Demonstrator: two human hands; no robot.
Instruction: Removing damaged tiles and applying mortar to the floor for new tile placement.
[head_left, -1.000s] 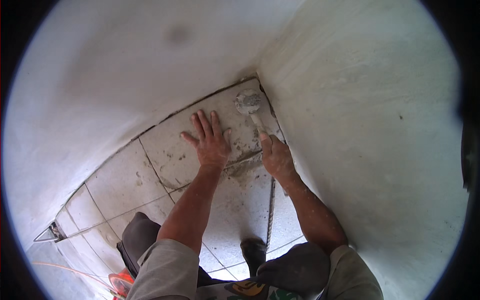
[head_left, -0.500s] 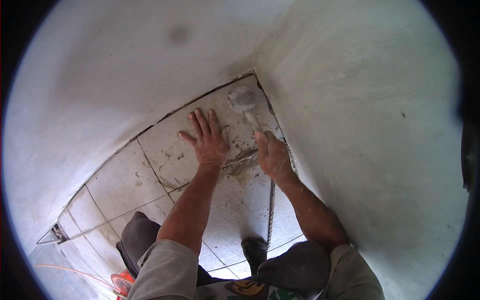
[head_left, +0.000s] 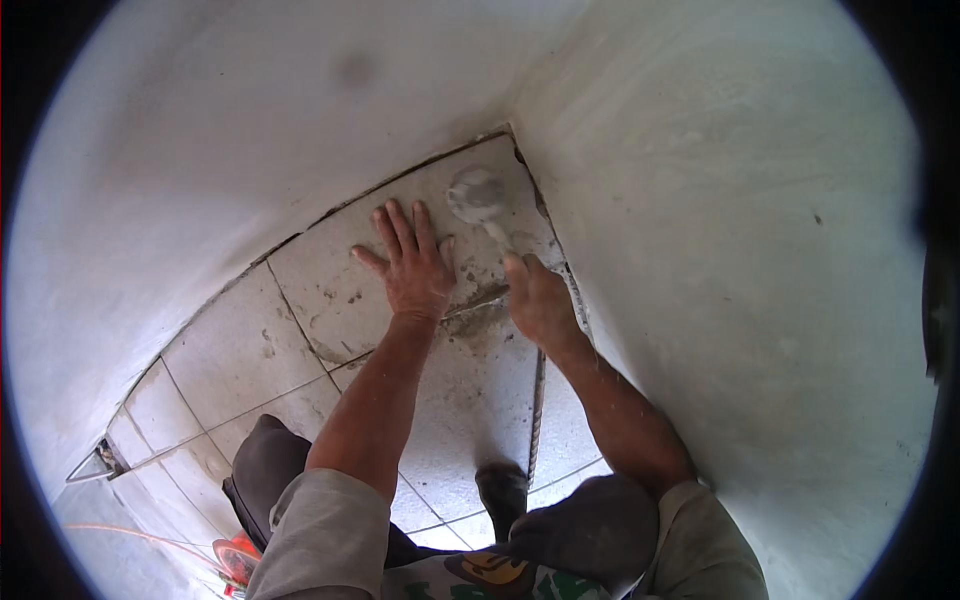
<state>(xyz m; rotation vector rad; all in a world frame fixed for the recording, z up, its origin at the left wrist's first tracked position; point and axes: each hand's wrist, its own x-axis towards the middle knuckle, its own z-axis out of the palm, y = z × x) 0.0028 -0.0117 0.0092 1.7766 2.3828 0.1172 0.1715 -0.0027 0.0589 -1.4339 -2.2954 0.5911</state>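
Note:
My left hand (head_left: 415,275) lies flat with spread fingers on a pale, dusty floor tile (head_left: 335,260) in the corner between two walls. To its right, my right hand (head_left: 545,305) is wrapped round the handle of a mallet (head_left: 475,194). The mallet's round, whitish head is over the same tile, near the corner; whether it touches the surface I cannot tell. Smudges of mortar mark the tile and the joint (head_left: 475,310) along its near edge.
Plain plastered walls (head_left: 720,230) rise on the far and right sides. A ribbed metal rod (head_left: 537,410) lies along the tiles near my boot (head_left: 502,490). At lower left are an orange-red object (head_left: 238,558), a thin orange cord (head_left: 145,537) and a gap (head_left: 108,457) at the wall's foot.
The mallet head has shifted slightly left and nearer relative to the tile corner. My left hand stays flat in the same spot on the tile. The whole view has tilted a little.

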